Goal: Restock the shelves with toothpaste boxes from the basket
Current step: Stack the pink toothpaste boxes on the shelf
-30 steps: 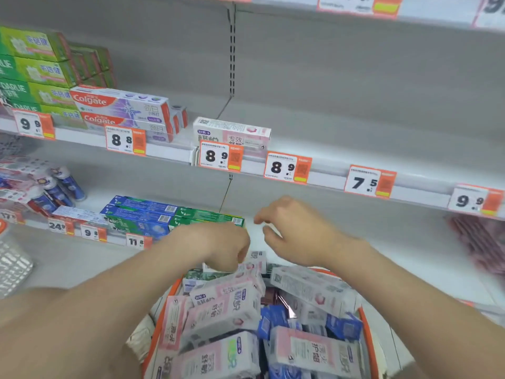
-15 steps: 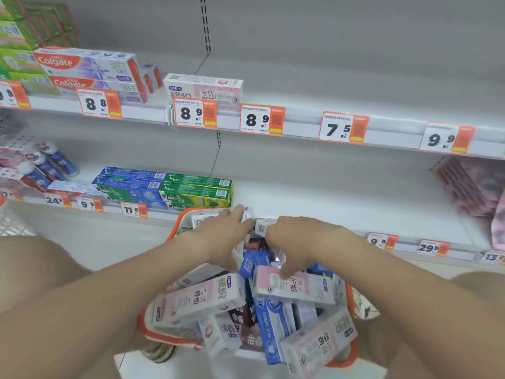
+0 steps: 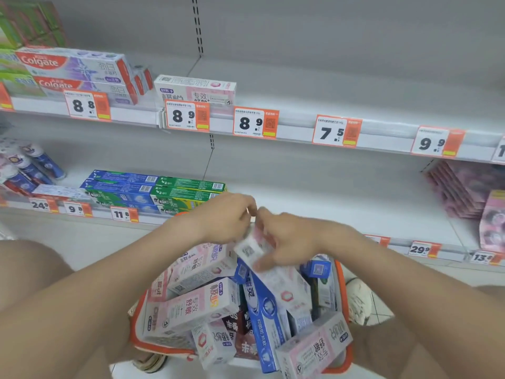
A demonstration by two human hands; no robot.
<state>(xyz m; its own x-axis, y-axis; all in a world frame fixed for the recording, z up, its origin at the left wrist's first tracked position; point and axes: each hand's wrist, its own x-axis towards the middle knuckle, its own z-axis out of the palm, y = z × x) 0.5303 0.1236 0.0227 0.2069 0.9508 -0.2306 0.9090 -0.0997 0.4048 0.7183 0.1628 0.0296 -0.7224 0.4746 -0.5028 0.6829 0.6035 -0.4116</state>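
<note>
Just above the orange-rimmed basket, heaped with cartons, the right hand grips a pink-and-white toothpaste box round its middle; the left hand pinches its far end. Pulled up carelessly, it could tip the loosely piled cartons over the basket's rim.

One basket. Upper shelf: two front-facing Colgate boxes, one pink box, five readable price tags. Lower shelf: five more readable price tags.
</note>
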